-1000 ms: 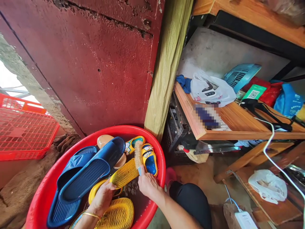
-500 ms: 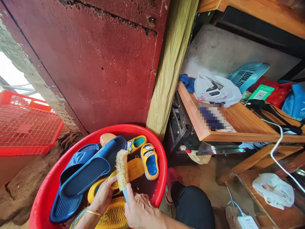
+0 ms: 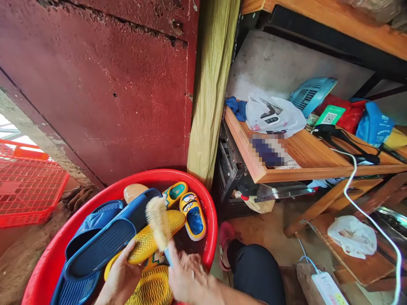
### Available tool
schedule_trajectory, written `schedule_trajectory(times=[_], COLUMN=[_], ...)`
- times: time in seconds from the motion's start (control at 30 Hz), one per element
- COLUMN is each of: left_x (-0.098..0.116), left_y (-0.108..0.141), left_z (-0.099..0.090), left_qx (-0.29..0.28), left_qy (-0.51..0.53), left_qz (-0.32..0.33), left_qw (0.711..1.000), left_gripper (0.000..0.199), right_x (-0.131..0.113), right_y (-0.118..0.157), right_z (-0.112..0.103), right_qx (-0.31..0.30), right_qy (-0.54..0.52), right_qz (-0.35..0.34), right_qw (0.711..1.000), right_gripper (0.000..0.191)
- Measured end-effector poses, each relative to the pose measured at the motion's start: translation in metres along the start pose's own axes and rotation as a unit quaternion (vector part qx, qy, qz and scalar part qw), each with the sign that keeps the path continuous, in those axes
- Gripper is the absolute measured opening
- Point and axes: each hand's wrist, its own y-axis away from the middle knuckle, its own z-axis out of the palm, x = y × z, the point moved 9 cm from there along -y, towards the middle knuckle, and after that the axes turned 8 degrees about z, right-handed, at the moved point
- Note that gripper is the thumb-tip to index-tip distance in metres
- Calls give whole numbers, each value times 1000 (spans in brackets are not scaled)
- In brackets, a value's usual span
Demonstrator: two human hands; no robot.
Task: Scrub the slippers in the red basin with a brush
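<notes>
My left hand [image 3: 124, 271] grips a yellow slipper [image 3: 143, 243], its zigzag-patterned sole facing up, over a red tub [image 3: 211, 237]. In my right hand [image 3: 187, 271] is a scrub brush [image 3: 158, 222] with pale bristles and a light blue handle; the brush head lies over the slipper's sole, blurred by motion. Another yellow slipper [image 3: 152, 286] rests sole up below my hands. Large blue slippers [image 3: 104, 245] fill the tub's left side. Two small yellow children's clogs, one with a blue inside [image 3: 194, 216] and one with a green inside [image 3: 176, 190], sit at the right in dark water.
A red plastic crate [image 3: 28, 182] stands at the left near a maroon door [image 3: 127, 93]. To the right, a wooden shelf [image 3: 305, 173] carries a white plastic bag [image 3: 273, 114] and a blue fan [image 3: 313, 95]. A power strip [image 3: 329, 288] lies low at the right.
The yellow slipper has been raised and tilted in my left hand, with more of its sole showing. The brush has shifted over it. The whole view has turned slightly right.
</notes>
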Motion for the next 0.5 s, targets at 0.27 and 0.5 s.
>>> schedule_trajectory(times=[0.27,0.5], left_x=[-6,-8], left_y=[19,14], left_z=[1,-4], left_qx=[34,28], left_qy=[71,74], left_qz=[-66,-50], left_qw=[995,996], left_gripper=[7,15], right_x=[57,-21], right_y=[-38,5], right_z=[-17,0], right_qx=[-2,19], right_qy=[16,27], right_qz=[121,-75], right_qw=[993,997], right_gripper=[65,80])
